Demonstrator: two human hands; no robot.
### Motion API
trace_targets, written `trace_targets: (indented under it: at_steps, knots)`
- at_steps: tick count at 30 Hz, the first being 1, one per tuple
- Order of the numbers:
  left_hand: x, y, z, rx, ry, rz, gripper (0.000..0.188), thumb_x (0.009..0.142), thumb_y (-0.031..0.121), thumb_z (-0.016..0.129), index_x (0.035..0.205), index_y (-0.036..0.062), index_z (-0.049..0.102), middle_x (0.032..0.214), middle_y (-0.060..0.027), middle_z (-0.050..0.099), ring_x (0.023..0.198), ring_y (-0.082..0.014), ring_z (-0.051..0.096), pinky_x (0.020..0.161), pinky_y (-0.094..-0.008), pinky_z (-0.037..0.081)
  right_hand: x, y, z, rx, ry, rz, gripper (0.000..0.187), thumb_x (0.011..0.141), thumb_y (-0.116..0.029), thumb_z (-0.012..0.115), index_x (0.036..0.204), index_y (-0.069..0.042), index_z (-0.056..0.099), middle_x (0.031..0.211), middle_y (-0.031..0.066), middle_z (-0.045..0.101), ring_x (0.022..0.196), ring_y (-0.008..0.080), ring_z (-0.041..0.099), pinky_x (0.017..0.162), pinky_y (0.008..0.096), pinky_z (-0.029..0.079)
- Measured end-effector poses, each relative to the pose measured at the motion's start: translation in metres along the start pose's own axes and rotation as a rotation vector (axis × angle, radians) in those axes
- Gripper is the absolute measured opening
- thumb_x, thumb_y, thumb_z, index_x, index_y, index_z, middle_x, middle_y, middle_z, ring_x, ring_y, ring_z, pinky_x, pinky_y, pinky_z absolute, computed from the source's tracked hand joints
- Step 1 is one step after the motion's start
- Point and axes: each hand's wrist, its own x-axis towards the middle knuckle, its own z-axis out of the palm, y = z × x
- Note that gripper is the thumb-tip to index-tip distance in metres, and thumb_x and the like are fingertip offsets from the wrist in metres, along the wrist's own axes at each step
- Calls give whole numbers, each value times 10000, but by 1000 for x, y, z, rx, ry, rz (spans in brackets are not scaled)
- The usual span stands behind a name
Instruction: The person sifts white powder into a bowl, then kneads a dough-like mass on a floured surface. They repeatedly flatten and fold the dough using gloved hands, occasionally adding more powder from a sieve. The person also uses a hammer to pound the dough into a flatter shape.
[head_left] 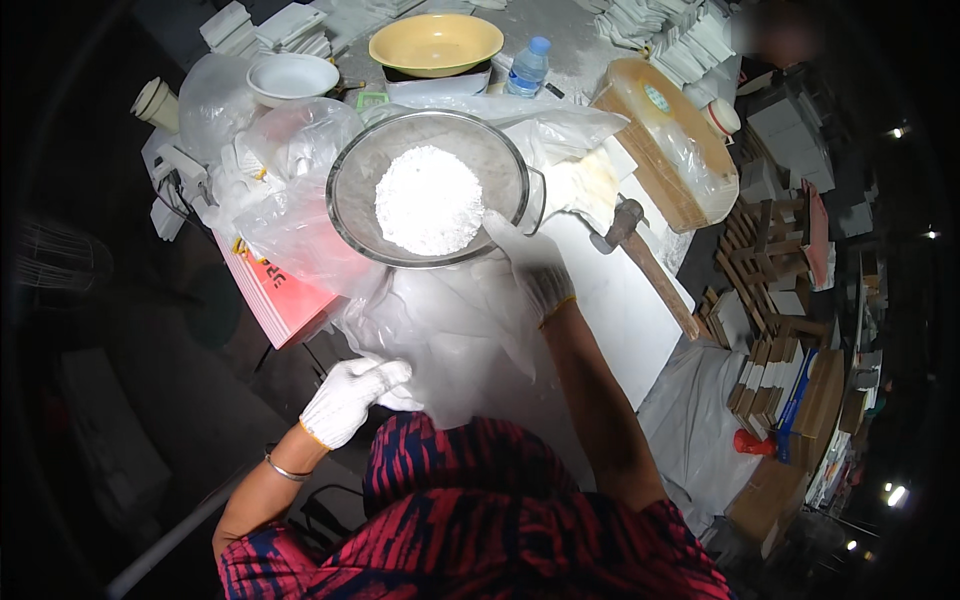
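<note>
A wide steel bowl with a loop handle on its right holds a heap of white powder. My right hand, in a white knit glove, grips the bowl's near right rim beside the handle, its fingertips reaching over the edge. Below the bowl, a clear plastic bag spreads toward my lap. My left hand, also gloved, is closed at the bag's near left edge and pinches the plastic. Some of its fingertips are hidden in the folds.
A hammer lies on the white board to the right. Behind the bowl are a yellow basin on a scale, a water bottle and a white bowl. A wrapped brown block lies far right; a red-white package is left.
</note>
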Motion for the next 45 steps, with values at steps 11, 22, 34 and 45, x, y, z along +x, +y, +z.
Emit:
trace_targets:
  at_steps: [11,22,34,45]
  knots:
    - [-19,-5,-6,-934,-180,292,240,1025,127,578,1199,-34,616,1137,-212,706,1028,-358,709,936,-478,573,-6,-30,4,364,83,205,418,986,-396,657,904,6,734,722,63,676,625,131,613,599,290,494]
    - [-56,86,-7,333,-140,689,186,895,112,658,922,-61,722,1001,-170,745,898,-254,713,835,-361,560,-11,-43,-1,732,106,590,483,964,-458,698,923,24,699,771,104,672,612,164,627,556,285,521]
    - [65,175,-59,1512,729,506,509,1004,514,540,998,60,771,904,-216,713,849,-382,696,752,-457,539,12,30,-14,899,22,476,409,1020,-416,628,966,-16,695,797,73,665,682,139,619,570,287,488]
    - [125,164,-86,1231,567,218,598,845,541,671,1005,-28,757,947,-284,729,919,-439,711,834,-484,549,15,13,13,1003,116,495,408,1024,-386,629,995,21,648,712,109,671,598,198,683,543,281,529]
